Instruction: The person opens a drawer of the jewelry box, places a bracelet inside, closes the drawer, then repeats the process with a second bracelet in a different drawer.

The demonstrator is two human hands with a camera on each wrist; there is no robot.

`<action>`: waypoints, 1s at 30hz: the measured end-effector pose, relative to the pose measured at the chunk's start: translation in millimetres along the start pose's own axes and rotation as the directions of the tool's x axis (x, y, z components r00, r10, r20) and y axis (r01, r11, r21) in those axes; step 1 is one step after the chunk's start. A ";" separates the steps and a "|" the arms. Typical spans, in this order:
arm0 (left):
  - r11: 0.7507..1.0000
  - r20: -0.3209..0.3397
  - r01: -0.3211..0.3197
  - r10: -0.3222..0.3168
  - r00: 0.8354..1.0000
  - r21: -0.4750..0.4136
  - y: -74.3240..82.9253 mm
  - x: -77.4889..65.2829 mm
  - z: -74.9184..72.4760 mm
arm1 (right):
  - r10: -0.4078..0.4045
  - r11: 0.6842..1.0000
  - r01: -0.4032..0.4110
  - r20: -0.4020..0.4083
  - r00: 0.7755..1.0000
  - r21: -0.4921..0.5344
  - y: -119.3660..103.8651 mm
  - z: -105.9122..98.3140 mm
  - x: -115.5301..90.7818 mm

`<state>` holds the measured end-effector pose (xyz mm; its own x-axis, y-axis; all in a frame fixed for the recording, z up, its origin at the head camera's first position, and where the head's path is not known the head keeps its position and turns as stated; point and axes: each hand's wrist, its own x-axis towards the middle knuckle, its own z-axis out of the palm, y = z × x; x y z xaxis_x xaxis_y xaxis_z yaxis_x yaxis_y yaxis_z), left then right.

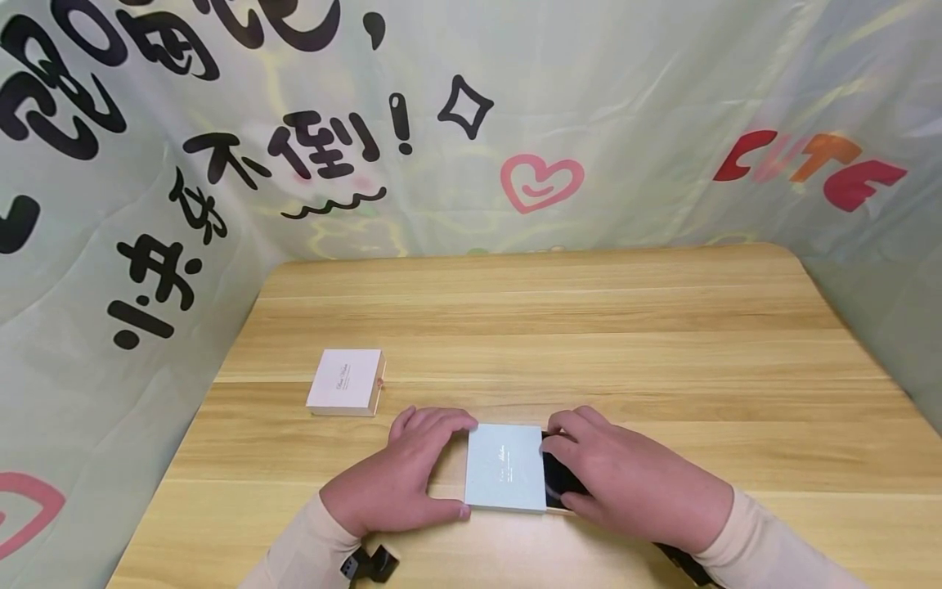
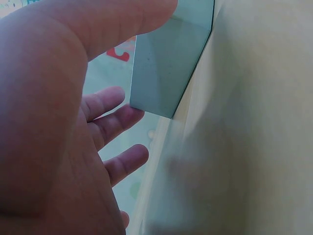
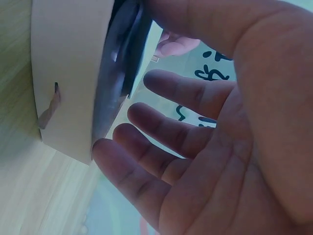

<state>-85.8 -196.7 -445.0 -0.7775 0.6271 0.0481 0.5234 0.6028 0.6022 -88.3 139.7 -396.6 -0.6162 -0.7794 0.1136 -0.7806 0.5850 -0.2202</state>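
A light blue drawer-style box (image 1: 504,467) lies on the table, its sleeve part-way off a pale inner drawer (image 3: 68,73) at the right. My left hand (image 1: 412,474) holds the sleeve's left end, thumb at the near corner and fingertips at the far corner. In the drawer sits something dark and glossy (image 1: 559,481). My right hand (image 1: 625,470) spans the drawer's exposed end, with thumb and fingertips at its opposite edges. A short ribbon tab (image 3: 50,108) hangs from the drawer's end wall in the right wrist view.
A pale pink box (image 1: 346,382) stands farther back to the left. Small black devices (image 1: 370,564) show by the left wrist. Behind the wooden table (image 1: 552,327) hangs a pale printed curtain (image 1: 633,98) with lettering and hearts.
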 end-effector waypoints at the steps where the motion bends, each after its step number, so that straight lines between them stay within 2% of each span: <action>1: 1.000 0.001 0.001 -0.001 1.000 0.000 0.1 0.1 0.0 | 0.000 1.000 0.000 -0.001 1.000 0.001 0.1 0.1 -0.1; 9: 1.000 0.007 0.005 -0.005 1.000 -0.003 0.5 0.5 -0.1 | 0.029 0.999 -0.029 -0.012 1.000 0.013 5.7 -3.8 -3.7; 14: 1.000 0.007 0.002 -0.002 1.000 -0.007 -0.3 0.2 0.1 | 0.037 0.999 -0.038 -0.066 0.997 -0.007 18.7 -6.8 -10.2; 19: 1.000 0.008 0.002 -0.002 1.000 -0.015 -0.3 0.1 0.0 | 0.084 0.996 -0.086 -0.086 0.993 -0.016 32.6 -6.6 -20.4; 23: 1.000 0.006 -0.001 0.001 1.000 -0.021 -0.3 -0.1 0.1 | 0.102 0.995 -0.103 -0.066 0.993 -0.008 40.4 -3.3 -28.6; 30: 1.000 0.010 -0.002 0.002 1.000 -0.018 -0.5 0.8 0.2 | 0.095 0.994 -0.096 0.026 0.995 0.043 43.0 3.9 -31.0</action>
<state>-86.6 -196.5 -445.4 -0.7730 0.6330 0.0415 0.5186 0.5929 0.6160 -102.3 188.1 -413.4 -0.6844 -0.7261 0.0666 -0.7127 0.6469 -0.2714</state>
